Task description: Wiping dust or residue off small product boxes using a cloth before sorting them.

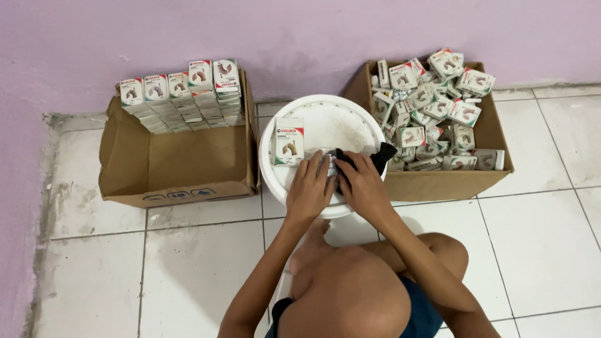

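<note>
Both hands are at frame centre, over the near edge of a round white lid [325, 125] that sits on the tiled floor [551, 238] between two cardboard boxes. My left hand [311, 188] is curled, fingers bent down onto a small pale item [327, 164] at the lid's near rim; it's mostly hidden under my fingers, can't tell what it is. My right hand [362, 186] is just beside it, touching, also curled, gripping a black cloth [369, 159] that spills out past my fingertips toward the upper right and over the lid's right rim. So the cloth is directly under and ahead of the right hand, the pale item between both hands. One small white carton [289, 142] stands upright on the lid, just left of my left hand, apart from it. Left cardboard box [181, 169], left of centre: cartons stacked in neat rows [181, 94] along its far wall, rest of its bottom bare. Right cardboard box [438, 181], upper right: same cartons in a loose heap [432, 112]. Pink wall [300, 31] across the top. My knees [369, 281] are at bottom centre.
</note>
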